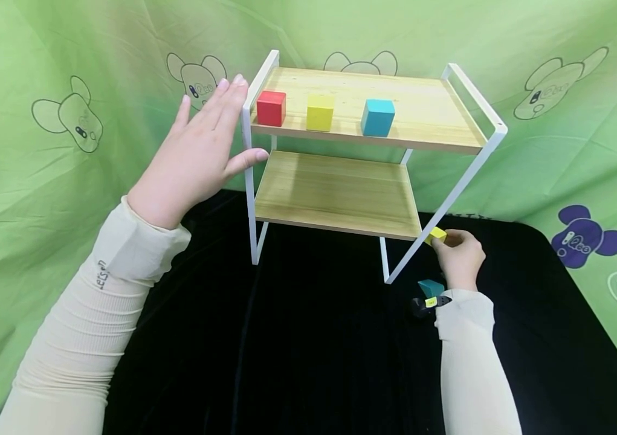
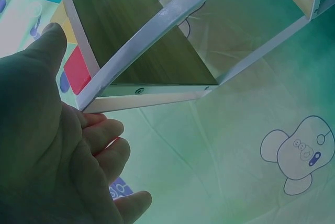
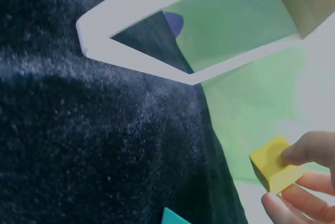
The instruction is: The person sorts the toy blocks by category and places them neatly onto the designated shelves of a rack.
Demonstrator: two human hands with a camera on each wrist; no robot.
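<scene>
A white-framed wooden rack (image 1: pixel 247 181) with two shelves stands on a black cloth (image 1: pixel 308 338). On its top shelf sit a red cube (image 1: pixel 271 108), a yellow cube (image 1: pixel 319 112) and a blue cube (image 1: pixel 377 117). My left hand (image 1: pixel 199 151) lies flat, fingers straight, against the rack's left post (image 2: pixel 157 25), thumb on the post. My right hand (image 1: pixel 457 257) pinches a small yellow block (image 1: pixel 437 234) (image 3: pixel 275 164) low at the rack's right leg (image 3: pixel 136 62). A teal block (image 1: pixel 430 288) (image 3: pixel 175 217) lies on the cloth by my right wrist.
A green cloth with cartoon mice (image 1: pixel 71 115) hangs behind and to both sides. The lower shelf (image 1: pixel 335 193) holds nothing. Black cloth stretches in front of the rack.
</scene>
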